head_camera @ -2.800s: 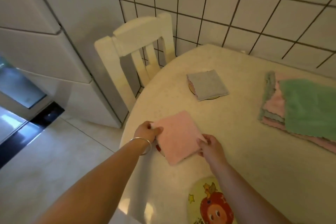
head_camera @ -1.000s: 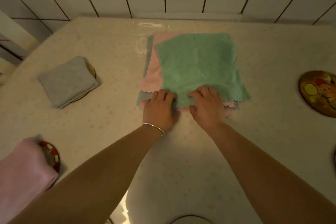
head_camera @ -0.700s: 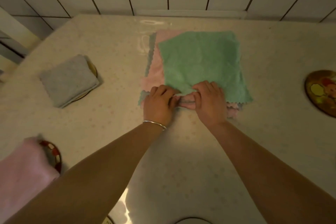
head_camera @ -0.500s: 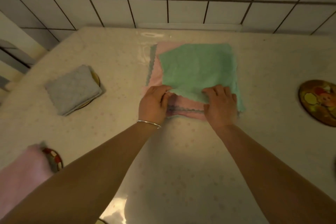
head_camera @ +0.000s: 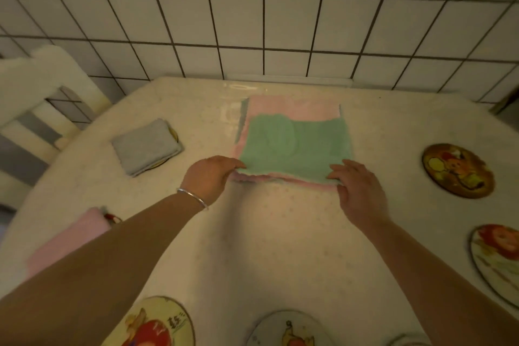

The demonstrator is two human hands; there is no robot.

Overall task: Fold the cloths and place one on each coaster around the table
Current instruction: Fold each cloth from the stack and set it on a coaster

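Observation:
A green cloth (head_camera: 295,146) lies on top of a stack of pink cloths (head_camera: 292,108) at the table's far middle. It covers only the near part of the stack. My left hand (head_camera: 209,177) pinches its near left corner, and my right hand (head_camera: 356,185) pinches its near right corner. A folded grey cloth (head_camera: 146,146) sits on a coaster at the left. At the near left, a folded pink cloth (head_camera: 67,239) covers another coaster (head_camera: 112,218). Bare picture coasters lie at the right (head_camera: 457,170), the far right (head_camera: 497,258) and along the near edge (head_camera: 157,323) (head_camera: 289,329).
The round cream table (head_camera: 266,247) stands against a white tiled wall (head_camera: 252,22). A white chair (head_camera: 42,87) stands at the table's left side.
I finished setting the pink cloth on its coaster and turned to the stack. Both hands lifted the green cloth's near edge; the cloth now looks shorter, with pink showing beyond it.

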